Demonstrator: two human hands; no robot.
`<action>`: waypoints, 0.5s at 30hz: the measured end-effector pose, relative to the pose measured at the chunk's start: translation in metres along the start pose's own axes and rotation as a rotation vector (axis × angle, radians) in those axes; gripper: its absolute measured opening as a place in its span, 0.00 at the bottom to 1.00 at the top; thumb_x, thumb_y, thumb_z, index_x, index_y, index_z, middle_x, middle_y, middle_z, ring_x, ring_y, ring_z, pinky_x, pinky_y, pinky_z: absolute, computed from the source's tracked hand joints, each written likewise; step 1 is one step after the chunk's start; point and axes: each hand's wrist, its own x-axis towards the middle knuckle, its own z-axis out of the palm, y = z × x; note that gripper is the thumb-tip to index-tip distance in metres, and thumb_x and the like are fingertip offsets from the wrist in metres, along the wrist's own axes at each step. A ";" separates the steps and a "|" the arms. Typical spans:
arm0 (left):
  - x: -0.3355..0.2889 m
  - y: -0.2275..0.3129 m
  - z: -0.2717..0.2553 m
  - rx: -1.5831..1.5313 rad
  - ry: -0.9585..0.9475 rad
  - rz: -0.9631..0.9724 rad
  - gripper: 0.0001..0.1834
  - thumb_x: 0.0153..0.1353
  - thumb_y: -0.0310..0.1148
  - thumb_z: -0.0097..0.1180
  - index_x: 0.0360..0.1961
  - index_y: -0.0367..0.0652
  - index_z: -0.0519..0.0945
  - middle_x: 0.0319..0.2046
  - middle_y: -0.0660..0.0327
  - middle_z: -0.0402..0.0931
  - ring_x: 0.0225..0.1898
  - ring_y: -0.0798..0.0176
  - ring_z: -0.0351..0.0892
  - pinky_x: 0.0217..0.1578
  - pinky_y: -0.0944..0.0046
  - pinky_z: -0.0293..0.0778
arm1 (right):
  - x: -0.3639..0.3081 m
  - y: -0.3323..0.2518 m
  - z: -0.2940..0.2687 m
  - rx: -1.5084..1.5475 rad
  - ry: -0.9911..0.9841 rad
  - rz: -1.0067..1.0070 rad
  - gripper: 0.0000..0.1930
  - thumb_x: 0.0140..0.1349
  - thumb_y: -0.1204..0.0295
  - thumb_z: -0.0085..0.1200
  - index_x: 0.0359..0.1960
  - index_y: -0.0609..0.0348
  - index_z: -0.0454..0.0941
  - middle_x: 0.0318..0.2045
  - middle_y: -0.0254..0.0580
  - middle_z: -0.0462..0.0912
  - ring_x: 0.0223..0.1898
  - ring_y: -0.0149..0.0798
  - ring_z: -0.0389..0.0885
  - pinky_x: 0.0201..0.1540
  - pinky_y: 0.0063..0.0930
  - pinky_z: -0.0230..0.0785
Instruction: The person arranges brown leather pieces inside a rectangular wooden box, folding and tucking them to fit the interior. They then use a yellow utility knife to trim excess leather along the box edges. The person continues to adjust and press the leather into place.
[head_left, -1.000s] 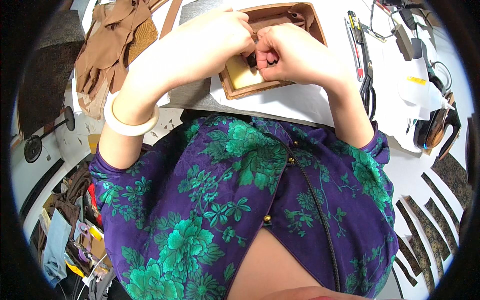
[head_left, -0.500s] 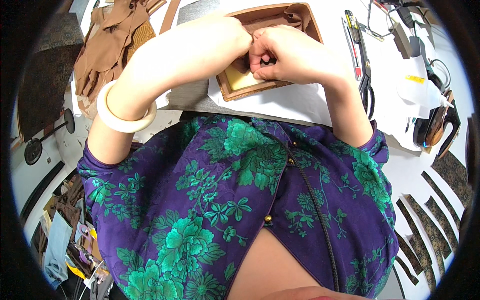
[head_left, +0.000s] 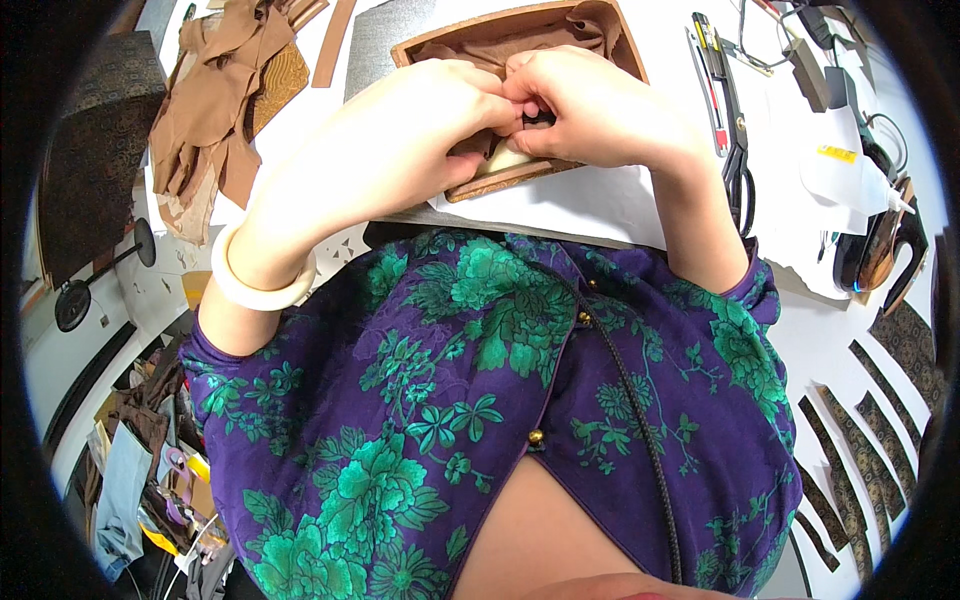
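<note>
A shallow brown box point(head_left: 622, 48) lined with brown fabric lies on white paper at the near table edge. My left hand point(head_left: 440, 115) and my right hand point(head_left: 590, 105) meet over its front part, fingers curled and pressed together, pinching a small dark object point(head_left: 538, 118) that is mostly hidden. A pale cream piece point(head_left: 505, 160) shows just under the fingers inside the box. A white bangle point(head_left: 255, 285) circles my left wrist.
Brown fabric pieces point(head_left: 210, 100) lie at the far left beside a dark patterned panel point(head_left: 90, 150). Black scissors point(head_left: 738, 170) and a cutter point(head_left: 705, 50) lie right of the box. A white glue bottle point(head_left: 850, 180) and dark patterned strips point(head_left: 880, 400) are at the right.
Both hands stay joined over the box while my left forearm has swung closer across the front. The grip on the small object looks the same.
</note>
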 end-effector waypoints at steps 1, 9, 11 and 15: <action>0.004 0.001 -0.001 -0.012 -0.031 -0.021 0.17 0.55 0.23 0.69 0.48 0.39 0.87 0.45 0.52 0.84 0.51 0.45 0.85 0.53 0.52 0.82 | 0.000 -0.002 -0.002 0.002 -0.007 0.014 0.05 0.52 0.73 0.67 0.28 0.61 0.86 0.26 0.46 0.87 0.30 0.48 0.87 0.37 0.42 0.78; 0.013 -0.025 0.001 0.027 -0.174 0.029 0.11 0.52 0.19 0.65 0.38 0.31 0.88 0.43 0.46 0.86 0.50 0.42 0.87 0.53 0.52 0.83 | 0.000 -0.002 -0.001 0.044 -0.079 0.077 0.05 0.54 0.72 0.68 0.28 0.61 0.87 0.26 0.45 0.85 0.31 0.45 0.86 0.39 0.40 0.78; 0.015 -0.027 0.000 -0.032 -0.197 0.017 0.10 0.51 0.18 0.64 0.37 0.29 0.88 0.42 0.45 0.86 0.49 0.41 0.87 0.52 0.52 0.83 | 0.001 -0.006 -0.006 0.022 -0.146 0.120 0.05 0.56 0.74 0.70 0.31 0.61 0.86 0.31 0.41 0.82 0.34 0.43 0.83 0.41 0.38 0.75; 0.024 -0.030 -0.008 -0.090 -0.314 -0.049 0.11 0.51 0.16 0.61 0.37 0.28 0.87 0.42 0.45 0.85 0.47 0.41 0.86 0.51 0.52 0.82 | 0.003 -0.006 -0.007 0.009 -0.159 0.093 0.04 0.55 0.73 0.69 0.29 0.60 0.87 0.29 0.43 0.84 0.33 0.44 0.85 0.40 0.40 0.76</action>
